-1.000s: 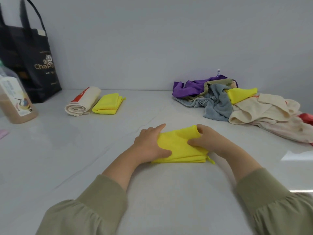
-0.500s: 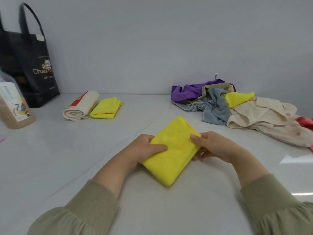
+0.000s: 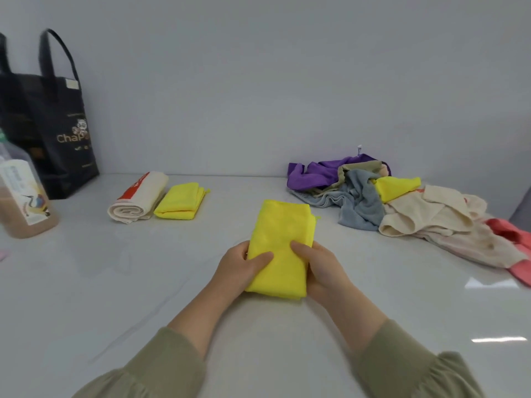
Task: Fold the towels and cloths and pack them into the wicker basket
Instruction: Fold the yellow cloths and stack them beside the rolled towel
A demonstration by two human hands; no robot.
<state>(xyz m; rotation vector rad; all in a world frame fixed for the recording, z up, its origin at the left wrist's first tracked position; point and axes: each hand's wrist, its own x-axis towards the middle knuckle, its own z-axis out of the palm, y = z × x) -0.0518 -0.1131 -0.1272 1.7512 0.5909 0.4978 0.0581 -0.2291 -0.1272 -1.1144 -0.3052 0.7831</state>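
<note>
Both hands pinch the near end of the yellow microfibre cloth [image 3: 283,242]: my left hand [image 3: 244,265] has its thumb laid on top at the left edge, my right hand [image 3: 321,268] has its thumb on top at the right edge, and the other fingers are tucked beside or under the fabric. The cloth lies as a narrow folded strip on the white table [image 3: 143,297], running from my hands toward the far wall. I judge the next fold brings this near end over onto the far end, so I should lift both corners together, keep the long edges lined up, and press the crease flat. A small tab pokes out at the far right corner and would be better tucked inside. Far left, a rolled cream towel [image 3: 138,201] and a second folded yellow cloth [image 3: 181,203] lie side by side, touching; this one probably belongs beside them. Far right, the unfolded heap waits: purple cloth [image 3: 319,172], grey towel [image 3: 359,202], cream towel [image 3: 425,216], and a pink cloth [image 3: 514,239] that runs off the right edge. No wicker basket is in view, so I cannot tell where packing will happen. My fingertips under the cloth are hidden. On the left, the bottle [image 3: 23,202] is cut off, and the black tote bag [image 3: 54,133] has print I can only partly read.
</note>
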